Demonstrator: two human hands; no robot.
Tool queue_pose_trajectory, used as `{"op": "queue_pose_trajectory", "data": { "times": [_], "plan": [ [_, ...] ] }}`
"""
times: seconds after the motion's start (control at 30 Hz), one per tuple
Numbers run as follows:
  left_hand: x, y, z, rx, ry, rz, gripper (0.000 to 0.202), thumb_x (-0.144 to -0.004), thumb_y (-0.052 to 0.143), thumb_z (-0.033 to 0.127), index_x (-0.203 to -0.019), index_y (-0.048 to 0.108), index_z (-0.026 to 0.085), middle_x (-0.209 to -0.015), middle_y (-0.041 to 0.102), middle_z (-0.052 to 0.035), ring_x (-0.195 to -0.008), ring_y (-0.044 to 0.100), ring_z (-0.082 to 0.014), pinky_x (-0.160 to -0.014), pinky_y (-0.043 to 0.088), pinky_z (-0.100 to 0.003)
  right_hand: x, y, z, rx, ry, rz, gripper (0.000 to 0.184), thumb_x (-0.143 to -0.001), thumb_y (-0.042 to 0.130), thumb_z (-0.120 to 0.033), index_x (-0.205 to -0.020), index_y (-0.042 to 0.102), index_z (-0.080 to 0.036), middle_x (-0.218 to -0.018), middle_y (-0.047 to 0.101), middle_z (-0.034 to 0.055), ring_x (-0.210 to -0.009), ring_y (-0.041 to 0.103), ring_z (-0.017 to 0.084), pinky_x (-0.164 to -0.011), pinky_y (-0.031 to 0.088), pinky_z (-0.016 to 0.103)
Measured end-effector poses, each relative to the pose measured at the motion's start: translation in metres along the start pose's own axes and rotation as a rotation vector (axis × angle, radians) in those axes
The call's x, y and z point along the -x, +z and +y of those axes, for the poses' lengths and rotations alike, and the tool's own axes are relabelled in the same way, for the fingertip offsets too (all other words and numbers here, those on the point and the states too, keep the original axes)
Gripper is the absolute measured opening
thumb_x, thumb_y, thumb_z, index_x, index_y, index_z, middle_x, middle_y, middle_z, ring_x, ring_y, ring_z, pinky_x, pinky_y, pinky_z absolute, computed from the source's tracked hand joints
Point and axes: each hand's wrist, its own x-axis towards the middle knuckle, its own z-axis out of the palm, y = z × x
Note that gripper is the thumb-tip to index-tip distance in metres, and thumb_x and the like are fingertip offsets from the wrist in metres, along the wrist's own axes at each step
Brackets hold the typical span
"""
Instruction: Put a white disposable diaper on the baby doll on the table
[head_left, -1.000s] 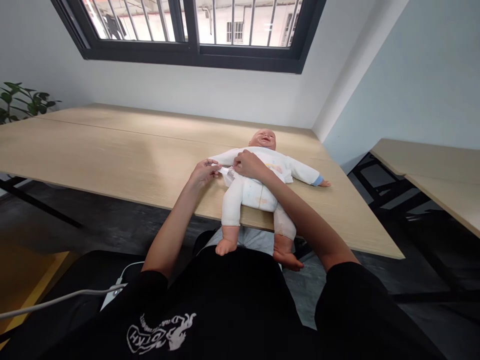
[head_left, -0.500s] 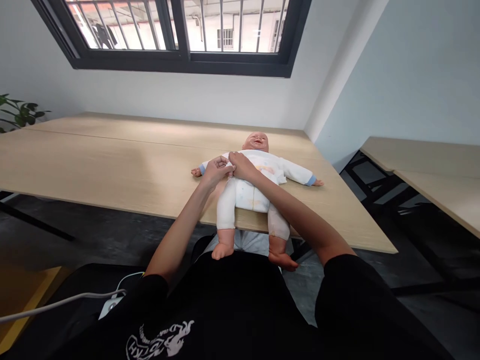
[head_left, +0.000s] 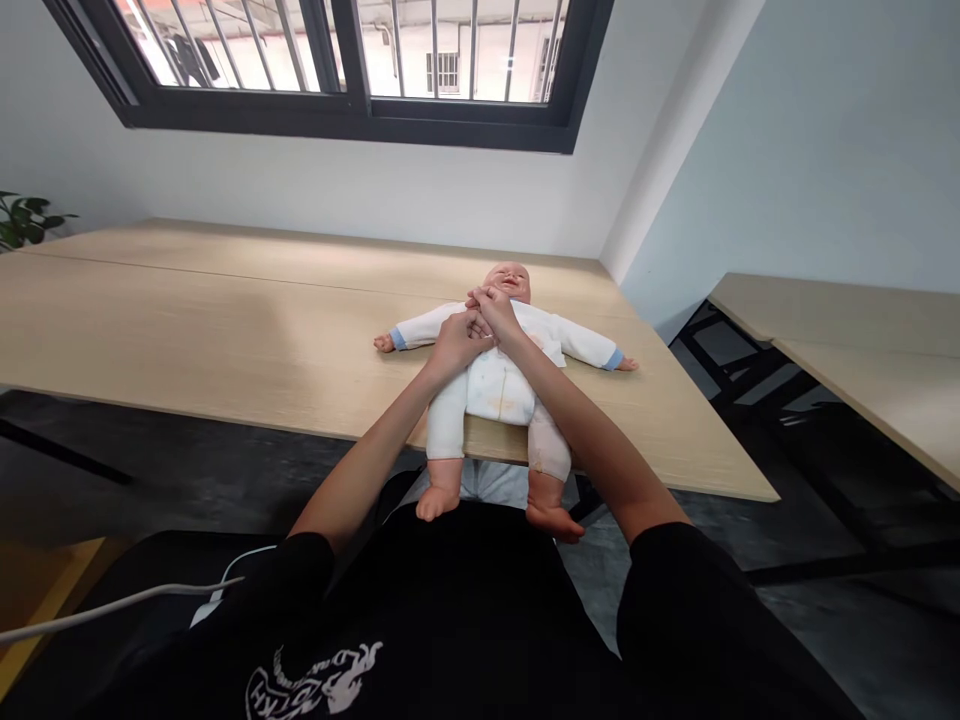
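Note:
A baby doll [head_left: 511, 280] lies on its back on the wooden table, its legs hanging over the front edge towards me. It wears a white shirt [head_left: 577, 338] with blue cuffs and a white printed diaper [head_left: 495, 392]. My left hand [head_left: 459, 342] rests over the doll's belly, its curled fingers closed at the shirt front. Just above it, touching or nearly so, my right hand [head_left: 496, 312] pinches the shirt cloth at the chest, below the chin. The exact bit of cloth between my fingers is mostly hidden.
The long wooden table [head_left: 225, 320] runs under a barred window [head_left: 450, 110]. A second table [head_left: 862, 320] stands at the right, with black legs. Plant leaves [head_left: 30, 220] show at the left edge. A white cable [head_left: 120, 605] crosses a black seat at lower left.
Both hands have moved from the doll's side at the waist up and inwards to the middle of its chest. The right hand now sits nearer the chin. The view has shifted slightly.

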Motion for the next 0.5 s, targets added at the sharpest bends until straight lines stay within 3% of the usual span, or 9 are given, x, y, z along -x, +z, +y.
{"op": "queue_pose_trajectory", "data": {
  "times": [0.17,0.3,0.4,0.5],
  "plan": [
    [0.004,0.004,0.004,-0.169,0.032,-0.008,0.009,-0.073,0.067,0.007,-0.068,0.064,0.014,-0.070,0.067,-0.0010,-0.066,0.059,-0.0129,-0.066,0.044,-0.024,0.003,-0.003,-0.008,-0.156,-0.024,-0.003,0.024,-0.100,0.054,-0.030,-0.080,0.054,-0.017,-0.074,0.061,0.0011,-0.067,0.059,0.011,-0.067,0.050,0.021],
    [0.016,0.004,0.008,-0.379,0.101,-0.068,0.008,-0.085,0.067,0.017,-0.077,0.070,0.015,-0.081,0.070,-0.0041,-0.074,0.063,-0.0172,-0.075,0.049,-0.029,0.015,-0.009,-0.025,-0.257,-0.266,0.078,0.032,-0.097,0.058,-0.048,-0.082,0.054,-0.020,-0.078,0.058,0.0014,-0.076,0.060,0.013,-0.079,0.055,0.025],
    [0.029,0.006,0.012,-0.586,0.198,-0.088,0.014,-0.093,0.063,0.026,-0.090,0.072,0.015,-0.097,0.071,-0.0081,-0.094,0.065,-0.0228,-0.090,0.051,-0.037,0.041,-0.020,-0.043,-0.200,-0.388,0.106,0.041,-0.093,0.060,-0.060,-0.080,0.053,-0.021,-0.081,0.056,0.0018,-0.076,0.060,0.014,-0.080,0.055,0.029],
    [0.042,0.009,0.016,-0.779,0.261,-0.132,0.025,-0.098,0.058,0.032,-0.103,0.071,0.012,-0.115,0.069,-0.0135,-0.115,0.060,-0.0277,-0.103,0.048,-0.041,0.083,-0.041,-0.060,-0.113,-0.478,0.020,0.040,-0.090,0.064,-0.058,-0.077,0.054,-0.021,-0.083,0.057,0.0019,-0.079,0.060,0.015,-0.085,0.055,0.032]
  ]
}}
